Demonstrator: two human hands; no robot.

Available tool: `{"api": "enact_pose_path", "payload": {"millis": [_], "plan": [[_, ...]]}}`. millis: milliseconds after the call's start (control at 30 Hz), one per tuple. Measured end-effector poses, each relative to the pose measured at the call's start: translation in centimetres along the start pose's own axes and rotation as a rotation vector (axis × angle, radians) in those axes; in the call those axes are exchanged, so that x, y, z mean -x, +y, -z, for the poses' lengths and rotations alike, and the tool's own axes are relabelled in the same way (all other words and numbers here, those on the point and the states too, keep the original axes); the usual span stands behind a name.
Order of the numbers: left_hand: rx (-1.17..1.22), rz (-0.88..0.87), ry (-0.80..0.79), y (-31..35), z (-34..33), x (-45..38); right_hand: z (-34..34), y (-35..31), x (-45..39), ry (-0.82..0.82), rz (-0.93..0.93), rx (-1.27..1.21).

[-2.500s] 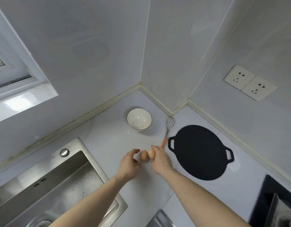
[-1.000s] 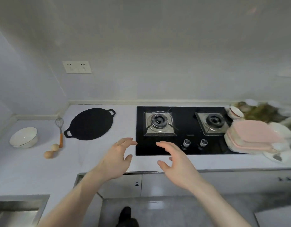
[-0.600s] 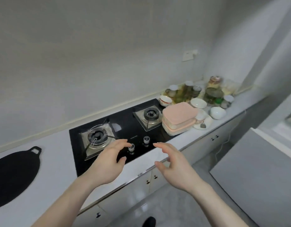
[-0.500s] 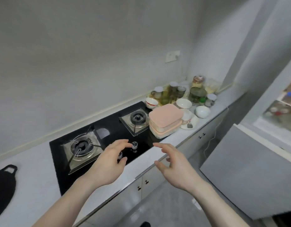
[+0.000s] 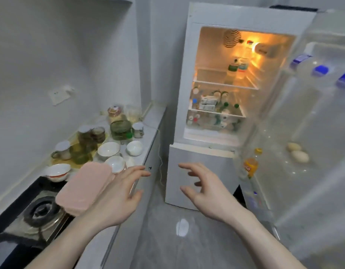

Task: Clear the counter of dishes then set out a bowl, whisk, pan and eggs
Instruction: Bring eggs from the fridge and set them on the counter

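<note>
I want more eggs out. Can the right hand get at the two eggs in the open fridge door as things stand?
Probably yes. The fridge door stands open, the eggs lie uncovered on its shelf, and the right hand is open and empty, with nothing visible between them.

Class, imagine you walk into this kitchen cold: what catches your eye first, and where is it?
The open fridge glows orange straight ahead, its shelves full of bottles. Two eggs sit in the door rack at right. Left, crowded dishes and a pink container fill the counter, while the left hand and right hand reach forward empty.

Motion-blurred fridge door [image 5: 303, 133] cut off at the frame's right edge; shelf bottles [image 5: 216, 101] too blurred to identify.
</note>
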State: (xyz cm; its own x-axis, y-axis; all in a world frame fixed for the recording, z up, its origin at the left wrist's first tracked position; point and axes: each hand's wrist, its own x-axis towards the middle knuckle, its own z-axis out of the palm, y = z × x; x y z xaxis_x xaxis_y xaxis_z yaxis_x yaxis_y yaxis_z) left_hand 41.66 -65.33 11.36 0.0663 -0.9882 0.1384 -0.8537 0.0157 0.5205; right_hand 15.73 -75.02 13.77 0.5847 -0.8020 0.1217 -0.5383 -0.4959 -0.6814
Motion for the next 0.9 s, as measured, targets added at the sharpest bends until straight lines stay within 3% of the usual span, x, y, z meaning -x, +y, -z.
{"api": "enact_pose_path", "payload": {"millis": [200, 533, 900], "plan": [[0.036, -0.231, -0.081, 6.8, -2.8, -10.2, 7.0, 5.1, 0.8, 0.215, -0.098, 0.0], [0.098, -0.447, -0.131, 17.5, -9.0, -24.6, 17.8, 13.8, -0.1, 0.561, -0.159, -0.002], [0.09, -0.8, -0.295, 29.9, -16.5, -35.8, 21.3, 19.1, 0.5, 0.754, -0.435, 0.149]]}}
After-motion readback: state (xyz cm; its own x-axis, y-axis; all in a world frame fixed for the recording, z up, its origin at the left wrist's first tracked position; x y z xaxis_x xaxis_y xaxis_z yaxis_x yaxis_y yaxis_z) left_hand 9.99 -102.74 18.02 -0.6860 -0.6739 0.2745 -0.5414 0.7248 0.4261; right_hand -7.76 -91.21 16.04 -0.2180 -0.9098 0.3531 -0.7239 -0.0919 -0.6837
